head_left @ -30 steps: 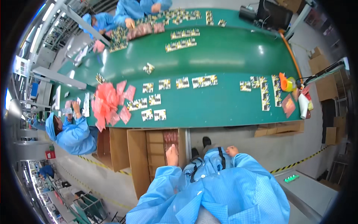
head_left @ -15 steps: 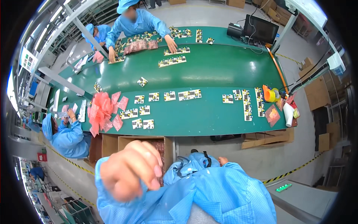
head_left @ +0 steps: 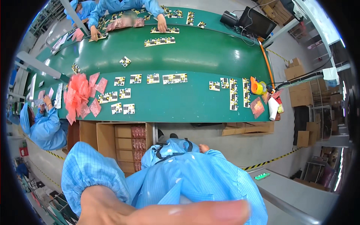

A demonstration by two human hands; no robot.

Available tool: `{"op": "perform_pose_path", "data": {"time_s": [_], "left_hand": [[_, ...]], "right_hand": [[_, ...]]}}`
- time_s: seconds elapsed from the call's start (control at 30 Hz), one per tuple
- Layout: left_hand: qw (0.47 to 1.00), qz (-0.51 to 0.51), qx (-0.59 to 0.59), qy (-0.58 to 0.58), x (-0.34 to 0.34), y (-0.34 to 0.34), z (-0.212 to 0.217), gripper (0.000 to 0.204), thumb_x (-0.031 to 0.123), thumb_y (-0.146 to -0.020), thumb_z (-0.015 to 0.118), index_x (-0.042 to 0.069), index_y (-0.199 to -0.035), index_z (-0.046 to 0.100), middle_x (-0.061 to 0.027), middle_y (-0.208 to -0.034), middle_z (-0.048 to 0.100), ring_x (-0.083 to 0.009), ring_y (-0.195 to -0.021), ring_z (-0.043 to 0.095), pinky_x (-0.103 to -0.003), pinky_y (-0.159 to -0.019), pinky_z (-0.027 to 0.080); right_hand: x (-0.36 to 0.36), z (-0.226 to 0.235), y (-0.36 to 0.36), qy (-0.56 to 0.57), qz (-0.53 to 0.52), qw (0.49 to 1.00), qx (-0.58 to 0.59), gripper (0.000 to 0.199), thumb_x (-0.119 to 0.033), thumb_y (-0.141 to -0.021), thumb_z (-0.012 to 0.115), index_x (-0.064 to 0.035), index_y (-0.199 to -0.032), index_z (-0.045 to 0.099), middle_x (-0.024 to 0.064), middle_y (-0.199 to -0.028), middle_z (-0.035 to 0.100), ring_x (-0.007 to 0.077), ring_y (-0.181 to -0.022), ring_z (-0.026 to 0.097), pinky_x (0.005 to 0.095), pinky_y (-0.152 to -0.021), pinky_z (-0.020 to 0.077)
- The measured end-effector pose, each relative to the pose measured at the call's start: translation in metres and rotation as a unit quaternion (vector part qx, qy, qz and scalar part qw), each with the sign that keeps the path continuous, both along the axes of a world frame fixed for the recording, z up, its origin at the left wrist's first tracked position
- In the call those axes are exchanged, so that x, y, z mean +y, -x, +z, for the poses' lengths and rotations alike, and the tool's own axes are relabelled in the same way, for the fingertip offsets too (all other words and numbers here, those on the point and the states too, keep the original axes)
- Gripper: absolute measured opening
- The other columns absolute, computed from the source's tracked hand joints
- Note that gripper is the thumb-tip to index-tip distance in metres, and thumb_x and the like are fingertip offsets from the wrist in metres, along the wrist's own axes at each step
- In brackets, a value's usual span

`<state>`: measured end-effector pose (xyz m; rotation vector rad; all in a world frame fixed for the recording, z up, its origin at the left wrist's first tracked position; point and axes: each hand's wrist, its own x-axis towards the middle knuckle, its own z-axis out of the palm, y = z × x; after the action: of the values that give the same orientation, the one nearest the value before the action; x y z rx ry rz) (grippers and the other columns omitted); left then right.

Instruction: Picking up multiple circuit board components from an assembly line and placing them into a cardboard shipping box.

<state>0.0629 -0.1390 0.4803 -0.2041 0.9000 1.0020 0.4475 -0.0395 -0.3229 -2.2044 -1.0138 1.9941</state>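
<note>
My left hand (head_left: pixel 150 214) is large and close at the lower edge, raised from its blue sleeve. One digit stretches out to the right, and the frame cuts off the other fingers. Nothing shows in this hand. My right hand (head_left: pixel 203 148) hangs low beside my blue smock, just beyond the sleeve. It is small here, its fingers are partly hidden, and it touches no board. In front of me, the green workbench (head_left: pixel 176 108) carries several circuit boards (head_left: pixel 174 78) with yellow and black parts. Pink bubble bags (head_left: pixel 78 93) are heaped at its left.
An open cardboard box (head_left: pixel 107 140) with pink-wrapped packs stands below the bench edge. Tape rolls (head_left: pixel 257 87) and a white roll (head_left: pixel 273 108) sit at the right end, near a monitor (head_left: pixel 256 22). Co-workers in blue work across the bench and at the left.
My left hand has moved down and closer, from a curled shape to one digit stretched right. The view has shifted, so the bench appears higher and further left. The box's packs now show.
</note>
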Motion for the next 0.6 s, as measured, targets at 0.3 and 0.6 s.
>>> {"op": "perform_pose_path", "data": {"time_s": [0.3,0.6], "left_hand": [[0.732,0.102,0.452,-0.5,-0.032,0.076,-0.118,0.081,0.047,-0.08,0.056,0.006,-0.145,0.034,-0.0115,-0.145,0.04,-0.0266,-0.127,0.046,-0.037,-0.102,0.043],[0.104,0.286,0.76,-0.575,0.057,0.103,-0.161,0.103,0.074,-0.064,0.069,0.002,-0.134,0.048,-0.0087,-0.154,0.028,-0.0299,-0.133,0.041,-0.04,-0.105,0.04]], "right_hand": [[0.046,0.025,0.077,-0.127,0.031,0.991,-0.004,0.03,-0.027,-0.083,0.064,0.0002,-0.097,0.067,0.0102,-0.089,0.068,0.021,-0.081,0.063,0.0358,-0.073,0.0512],[0.114,0.09,0.103,-0.203,0.173,0.962,0.06,0.022,-0.023,-0.082,0.065,-0.0018,-0.09,0.067,0.009,-0.087,0.068,0.0181,-0.081,0.062,0.0335,-0.075,0.0504]]}}
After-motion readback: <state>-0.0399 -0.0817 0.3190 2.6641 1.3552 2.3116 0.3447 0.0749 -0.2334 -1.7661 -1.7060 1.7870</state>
